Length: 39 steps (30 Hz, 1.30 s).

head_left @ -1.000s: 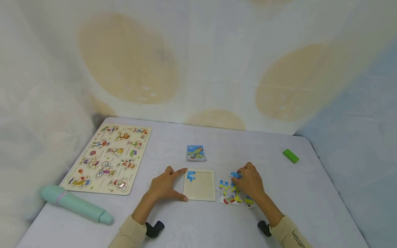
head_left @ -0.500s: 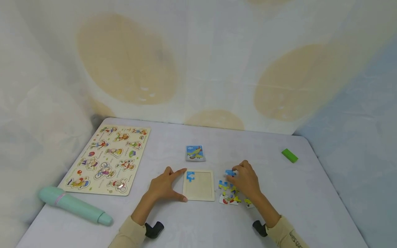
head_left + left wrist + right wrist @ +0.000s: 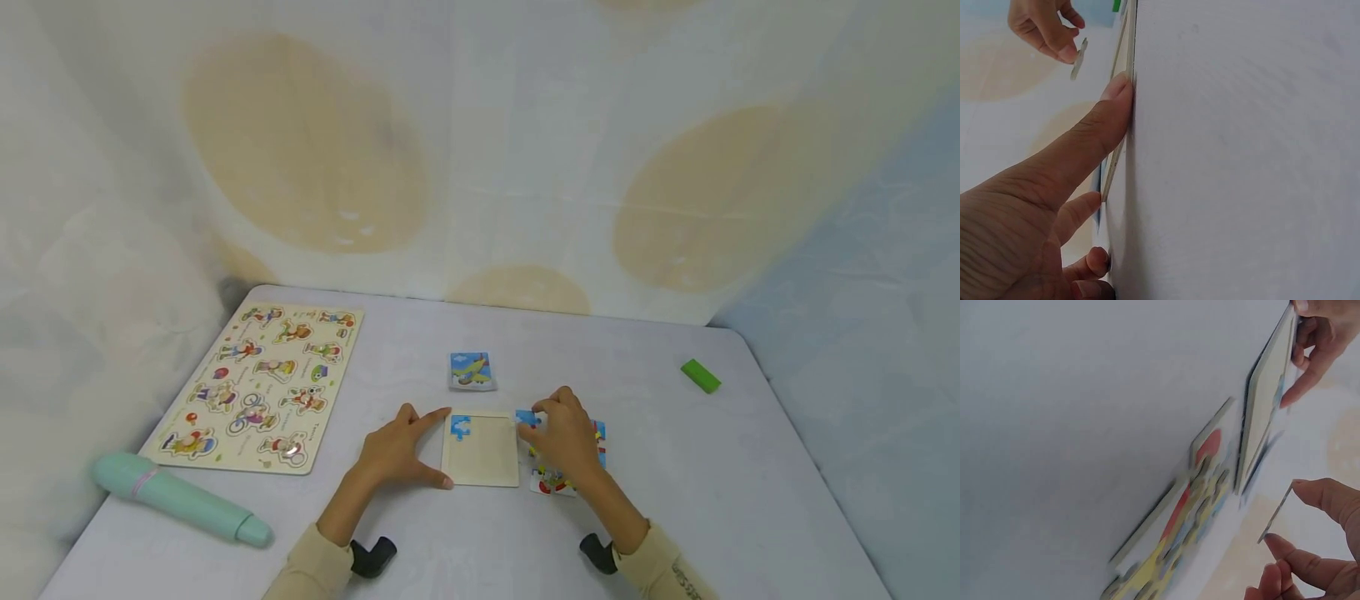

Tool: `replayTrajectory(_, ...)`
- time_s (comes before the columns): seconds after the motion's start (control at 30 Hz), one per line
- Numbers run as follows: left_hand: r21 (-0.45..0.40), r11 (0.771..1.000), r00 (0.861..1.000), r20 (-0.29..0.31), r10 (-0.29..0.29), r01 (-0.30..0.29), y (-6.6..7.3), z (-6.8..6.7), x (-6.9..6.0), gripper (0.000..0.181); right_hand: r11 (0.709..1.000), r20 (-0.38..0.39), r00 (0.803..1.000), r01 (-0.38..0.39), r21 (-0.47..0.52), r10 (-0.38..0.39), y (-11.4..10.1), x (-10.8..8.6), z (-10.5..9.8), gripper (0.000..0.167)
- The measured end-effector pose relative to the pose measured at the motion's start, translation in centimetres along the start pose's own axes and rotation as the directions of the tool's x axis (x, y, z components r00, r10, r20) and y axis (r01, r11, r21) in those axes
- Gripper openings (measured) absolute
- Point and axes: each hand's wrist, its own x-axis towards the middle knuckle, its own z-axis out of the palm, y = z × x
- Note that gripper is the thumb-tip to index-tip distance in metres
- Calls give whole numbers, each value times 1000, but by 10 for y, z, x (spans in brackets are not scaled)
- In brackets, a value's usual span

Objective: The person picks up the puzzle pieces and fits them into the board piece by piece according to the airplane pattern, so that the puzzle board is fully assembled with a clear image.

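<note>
A square wooden puzzle tray (image 3: 483, 454) lies on the table with one blue-and-white jigsaw piece (image 3: 460, 427) in its upper left corner. My left hand (image 3: 401, 450) is at the tray's left side, index finger at the far corner and thumb (image 3: 1119, 94) at the near one. Between thumb and a finger my right hand (image 3: 564, 429) pinches another blue jigsaw piece (image 3: 1277, 511), held above the surface near the tray's upper right corner. Several loose jigsaw pieces (image 3: 553, 482) lie right of the tray, partly hidden under that hand.
Behind the tray lies a small picture of a yellow airplane (image 3: 472, 371). A large board with cartoon figures (image 3: 262, 383) and a mint-green wand-shaped object (image 3: 183, 502) are on the left. A green block (image 3: 701, 376) sits at the far right.
My right hand has lifted the blue jigsaw piece from among the loose pieces and carried it left to the tray's right edge. The left hand has stayed in place.
</note>
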Motion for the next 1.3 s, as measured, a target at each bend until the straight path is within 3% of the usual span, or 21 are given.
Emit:
replayTrajectory(0.63,-8,1000,1000,-3,11,-11,0,3,3,102,1000,93,996,-4,-22,6,-35,3,22,37)
replayTrajectory(1.3,-7,1000,1000,-21,7,-7,-1,0,0,102,991,72,994,84,-107,-77,-49,8,44,35)
